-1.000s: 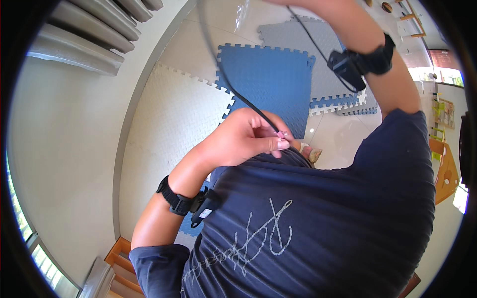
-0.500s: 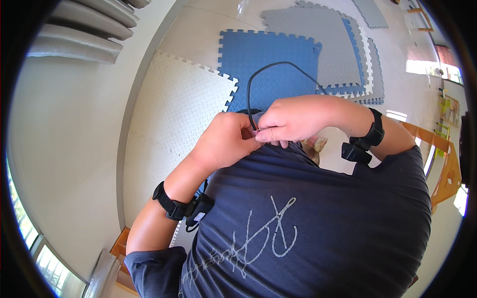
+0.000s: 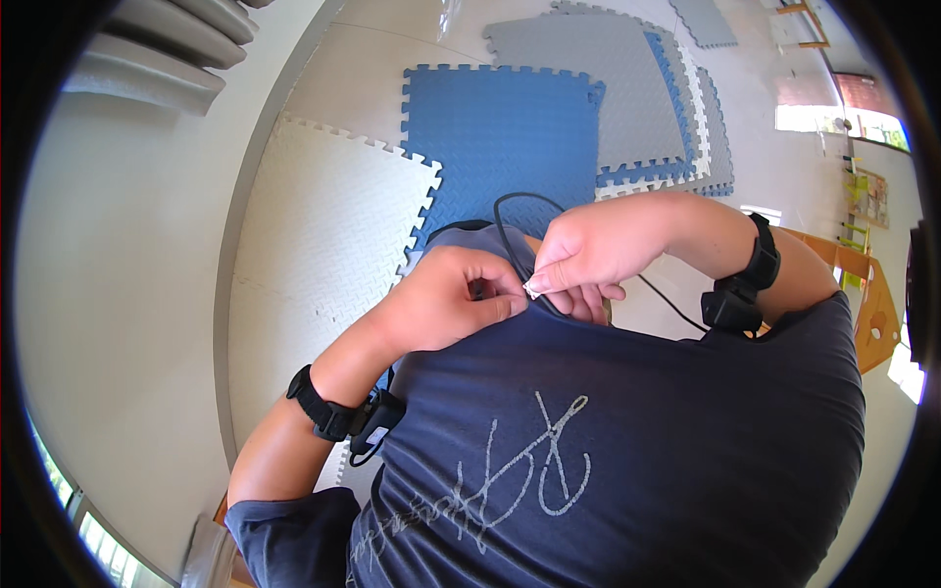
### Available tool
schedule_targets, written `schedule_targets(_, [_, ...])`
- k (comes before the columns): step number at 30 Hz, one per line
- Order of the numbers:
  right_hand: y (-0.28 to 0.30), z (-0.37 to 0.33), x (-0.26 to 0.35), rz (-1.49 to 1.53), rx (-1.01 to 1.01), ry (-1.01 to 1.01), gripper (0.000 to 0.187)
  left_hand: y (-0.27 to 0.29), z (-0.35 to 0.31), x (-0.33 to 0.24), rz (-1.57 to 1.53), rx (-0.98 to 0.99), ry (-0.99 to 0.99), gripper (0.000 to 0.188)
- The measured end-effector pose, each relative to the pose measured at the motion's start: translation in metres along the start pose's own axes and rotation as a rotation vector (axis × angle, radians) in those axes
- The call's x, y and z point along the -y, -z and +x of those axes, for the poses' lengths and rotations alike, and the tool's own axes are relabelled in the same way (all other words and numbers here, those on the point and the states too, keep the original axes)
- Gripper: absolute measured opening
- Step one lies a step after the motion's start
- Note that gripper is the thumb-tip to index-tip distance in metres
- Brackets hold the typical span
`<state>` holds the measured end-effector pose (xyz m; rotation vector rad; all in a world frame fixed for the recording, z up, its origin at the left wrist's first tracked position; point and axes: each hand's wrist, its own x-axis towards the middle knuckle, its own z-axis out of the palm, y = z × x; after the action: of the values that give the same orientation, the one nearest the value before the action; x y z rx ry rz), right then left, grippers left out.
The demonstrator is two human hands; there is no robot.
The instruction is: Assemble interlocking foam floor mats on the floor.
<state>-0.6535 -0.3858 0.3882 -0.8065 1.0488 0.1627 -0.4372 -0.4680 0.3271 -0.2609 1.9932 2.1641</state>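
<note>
My left hand is closed, thumb and fingers pinched together against a thin black cable in front of my chest; its fingertips partly hide the grip. Close beside it, my right hand pinches a small whitish piece between thumb and forefinger, right where the cable passes. Its other fingers curl loosely below. The cable arches up between the hands, and a dark strand shows again below my right forearm. What the whitish piece is cannot be made out.
Interlocking foam mats lie on the floor: a white one at left, a blue one ahead, grey ones beyond. A pale wall rises at left. Wooden furniture stands at right. Both wrists carry black straps with small boxes.
Both hands have come slightly lower and closer to my chest. The cable's tall loop has become smaller and lower. The whitish piece at my right fingertips now shows more clearly.
</note>
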Motion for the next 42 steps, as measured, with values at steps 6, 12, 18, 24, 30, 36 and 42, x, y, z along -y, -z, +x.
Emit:
schedule_targets(6, [-0.007, -0.009, 0.015, 0.02, -0.088, -0.033, 0.045, 0.003, -0.004, -0.009, -0.114, -0.155, 0.014, 0.006])
schedule_targets(12, [-0.009, -0.005, 0.022, -0.069, -0.12, -0.057, 0.045, 0.004, -0.009, -0.007, -0.096, -0.222, -0.003, 0.006])
schedule_targets(18, [-0.019, 0.002, 0.025, -0.365, -0.323, 0.201, 0.044, 0.01, -0.02, -0.016, 0.096, -0.343, -0.033, 0.005])
schedule_targets(24, [-0.033, 0.012, 0.039, -0.508, -0.392, 0.242, 0.043, 0.008, -0.03, -0.013, 0.335, -0.455, -0.2, 0.005])
schedule_targets(30, [-0.025, 0.023, 0.052, -0.507, -0.208, 0.145, 0.045, 0.005, -0.036, -0.006, 0.561, -0.532, -0.374, 0.017])
schedule_targets(36, [-0.025, 0.034, 0.061, -0.549, -0.137, 0.095, 0.045, 0.01, -0.039, -0.005, 0.594, -0.556, -0.381, 0.02])
schedule_targets(42, [-0.012, 0.052, 0.084, -0.528, 0.076, -0.005, 0.057, 0.022, -0.062, 0.011, 0.493, -0.473, -0.332, 0.017])
